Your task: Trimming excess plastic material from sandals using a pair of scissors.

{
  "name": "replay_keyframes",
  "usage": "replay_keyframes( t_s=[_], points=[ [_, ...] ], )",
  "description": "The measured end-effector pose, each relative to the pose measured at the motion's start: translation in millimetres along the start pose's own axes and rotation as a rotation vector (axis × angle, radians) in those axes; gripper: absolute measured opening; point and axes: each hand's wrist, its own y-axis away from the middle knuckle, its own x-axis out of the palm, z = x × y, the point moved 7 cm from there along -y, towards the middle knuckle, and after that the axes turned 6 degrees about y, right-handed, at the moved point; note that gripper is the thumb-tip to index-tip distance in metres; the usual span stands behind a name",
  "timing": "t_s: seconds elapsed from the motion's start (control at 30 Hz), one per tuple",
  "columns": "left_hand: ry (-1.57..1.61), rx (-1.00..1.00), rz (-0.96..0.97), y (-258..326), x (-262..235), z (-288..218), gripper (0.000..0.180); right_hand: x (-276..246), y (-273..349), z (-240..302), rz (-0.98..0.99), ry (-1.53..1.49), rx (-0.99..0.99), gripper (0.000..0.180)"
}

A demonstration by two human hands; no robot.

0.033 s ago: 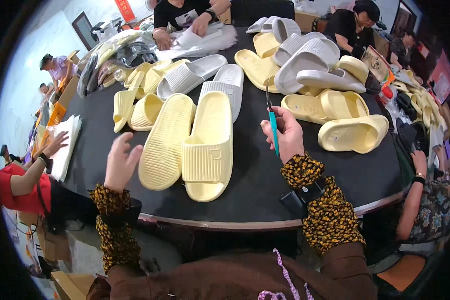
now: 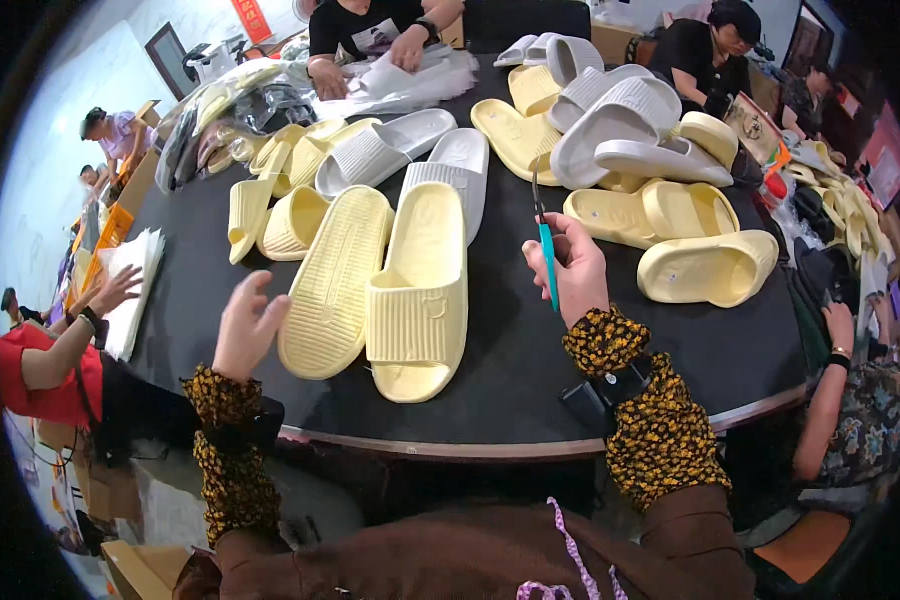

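Across the middle of a busy workroom spreads a black table (image 2: 530, 375) with a curved, pale edge. Near its front lie two yellow slippers side by side: one slipper (image 2: 335, 290) with its ribbed sole up, leaning slightly to the right at its far end, and the other slipper (image 2: 417, 325) upright, its ribbed strap and open toe toward the person.

Just left of the upturned sole, the left hand (image 2: 247, 325) is raised and empty, fingers loosely bent and thumb apart; whether the thumb tip touches the slipper cannot be told. Its forearm comes up from the lower left.

Well to the right of the pair, the right hand (image 2: 576, 268) pinches a thin tool (image 2: 546, 250) by its teal handle, thumb against curled fingers, the dark tip pointing away over the table. That forearm slants up and inward, both wrists in flowered cuffs.

Beyond the right hand lie more yellow slippers (image 2: 705, 268) and a heap of grey slippers (image 2: 620, 120). Behind the pair sit further grey and yellow ones. At the far side, a co-worker (image 2: 370, 30) in black has both hands on clear bags (image 2: 410, 80).
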Motion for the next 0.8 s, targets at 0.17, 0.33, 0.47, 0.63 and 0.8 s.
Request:
replay_keyframes(
  t_s=[0.17,0.33,0.47,0.63,0.8],
  points=[
    [0.409,-0.097,0.285,10.7,50.4,-2.5,0.038,-2.6,1.0,-6.3,0.0,0.064,0.011,0.037],
    [0.864,-0.151,0.263,17.9,65.2,-47.1,0.055,-4.5,1.9,-8.1,-0.013,0.017,0.028,0.038],
    [0.923,-0.078,0.392,17.1,107.1,-81.9,0.063,-5.3,1.2,-10.1,-0.011,-0.002,0.013,0.036],
    [0.491,0.217,0.35,14.8,130.7,-106.9,0.072,-9.0,-3.4,-9.1,-0.079,0.059,-0.067,0.034],
    [0.179,0.477,0.148,19.2,120.2,-157.6,0.059,-13.1,-3.4,-11.4,-0.094,0.034,-0.092,0.035]
  ],
)
